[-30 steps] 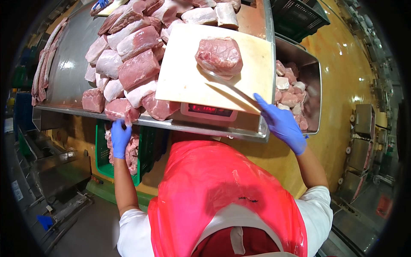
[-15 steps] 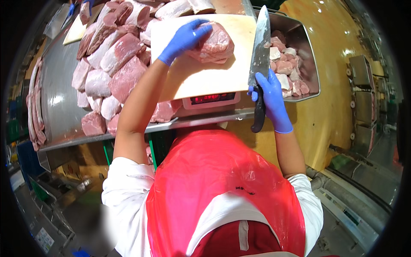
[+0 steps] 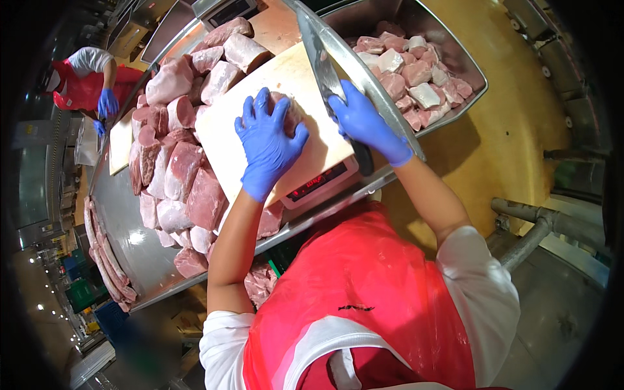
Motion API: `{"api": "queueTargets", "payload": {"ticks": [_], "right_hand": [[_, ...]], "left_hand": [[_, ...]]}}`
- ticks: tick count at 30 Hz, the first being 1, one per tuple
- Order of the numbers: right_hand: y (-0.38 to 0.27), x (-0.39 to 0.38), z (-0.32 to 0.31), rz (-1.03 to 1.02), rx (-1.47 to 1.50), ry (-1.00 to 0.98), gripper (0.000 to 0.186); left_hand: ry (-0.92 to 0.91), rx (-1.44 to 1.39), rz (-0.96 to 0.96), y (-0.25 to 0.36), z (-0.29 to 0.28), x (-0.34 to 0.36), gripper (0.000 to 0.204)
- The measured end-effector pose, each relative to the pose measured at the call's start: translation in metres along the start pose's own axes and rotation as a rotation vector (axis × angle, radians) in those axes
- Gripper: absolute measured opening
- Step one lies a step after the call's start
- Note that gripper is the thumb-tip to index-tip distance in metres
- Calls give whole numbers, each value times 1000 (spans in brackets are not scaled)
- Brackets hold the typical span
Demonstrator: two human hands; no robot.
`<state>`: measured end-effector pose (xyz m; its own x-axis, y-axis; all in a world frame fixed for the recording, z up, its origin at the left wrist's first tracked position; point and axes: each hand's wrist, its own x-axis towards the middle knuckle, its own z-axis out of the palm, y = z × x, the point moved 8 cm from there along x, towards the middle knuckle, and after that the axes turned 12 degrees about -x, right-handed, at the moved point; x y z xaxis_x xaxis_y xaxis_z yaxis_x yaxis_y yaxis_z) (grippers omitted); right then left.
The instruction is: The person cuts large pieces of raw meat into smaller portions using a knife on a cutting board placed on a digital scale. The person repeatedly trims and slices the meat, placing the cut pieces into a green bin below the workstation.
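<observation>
My left hand [image 3: 270,140], in a blue glove, rests with its fingers spread over a piece of raw pink meat [image 3: 290,117] on a white cutting board [image 3: 224,123]. Most of that piece is hidden beneath the hand. Gripped by its black handle [image 3: 363,158], a large knife [image 3: 317,58] is in my gloved right hand [image 3: 367,123]. Its broad blade points away from me over the board's right edge, apart from the meat. Under the board's near corner sits a scale with a red lit display [image 3: 316,182].
Raw meat chunks [image 3: 185,169] pile left of the board on the metal table [image 3: 156,260]. A metal tub [image 3: 478,75] of cut pieces stands to the right. Long meat strips [image 3: 104,253] lie at the table's left edge. Another person [image 3: 88,78] stands at far left.
The view has turned, bringing the other person into sight. My left hand has spread its fingers over the meat. The knife stays in my right hand, now closer to my left hand.
</observation>
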<state>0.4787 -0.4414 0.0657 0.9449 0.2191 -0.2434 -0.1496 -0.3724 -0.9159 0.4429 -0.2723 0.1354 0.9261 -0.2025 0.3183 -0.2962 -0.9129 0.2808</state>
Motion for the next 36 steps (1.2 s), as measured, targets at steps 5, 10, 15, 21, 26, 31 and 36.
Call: {"api": "queueTargets", "payload": {"ticks": [5,10,15,21,26,31,36], "right_hand": [[-22,-14,18,-315,-465,26,70],[-21,-21,41,-362,-544,68,73],[-25,-69,39,-111,-632,-139,73],[-25,-94,52,-17,-608,-154,68],[-31,-22,52,-87,-550,-96,68],[0,-63,23,49,392,-319,62],[-12,-56,-5,-36,1003,-461,61]], "left_hand": [[11,-171,140,-8,-6,-4,45],[-9,-195,182,-10,-7,3,44],[-14,-266,179,-25,-1,0,48],[-5,-318,238,-25,-7,-1,43],[-317,-541,462,-32,-24,-1,33],[-216,-767,303,-66,-43,-21,23],[107,-1385,-412,-48,-15,-9,50]]}}
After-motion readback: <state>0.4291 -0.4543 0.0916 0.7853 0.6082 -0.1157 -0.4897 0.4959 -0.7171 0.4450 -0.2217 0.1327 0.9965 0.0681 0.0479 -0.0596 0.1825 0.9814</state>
